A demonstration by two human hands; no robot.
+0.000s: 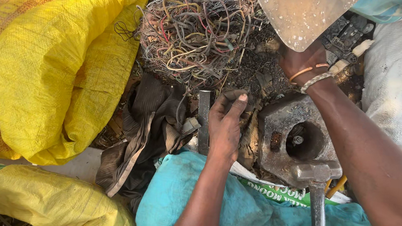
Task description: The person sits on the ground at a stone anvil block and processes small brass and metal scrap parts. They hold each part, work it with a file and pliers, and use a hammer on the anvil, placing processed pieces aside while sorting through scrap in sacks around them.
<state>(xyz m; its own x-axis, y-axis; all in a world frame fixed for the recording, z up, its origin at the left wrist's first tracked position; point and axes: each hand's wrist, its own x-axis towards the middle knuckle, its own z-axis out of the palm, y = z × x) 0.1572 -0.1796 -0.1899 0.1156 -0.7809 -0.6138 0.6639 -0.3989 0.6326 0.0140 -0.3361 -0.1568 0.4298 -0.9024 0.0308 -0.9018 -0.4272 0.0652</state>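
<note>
- Head view: we see our left hand (226, 125) lying palm down on dark scrap, its fingers curled together around a small dark piece whose kind we cannot tell, just beside a flat metal bar (203, 120).
- Our right hand (304, 59) reaches up under a flat worn metal blade (301, 14), which hides its fingers; we cannot tell their state. Bangles sit on that wrist.
- Between the arms rests a heavy metal block (283, 130) with a round hole, and a hammer (316, 188) lies against its near edge.
- A tangle of wires (194, 29) lies beyond the left hand.
- Yellow woven sacks (54, 59) fill the left side; teal cloth (250, 216) lies nearest us.
</note>
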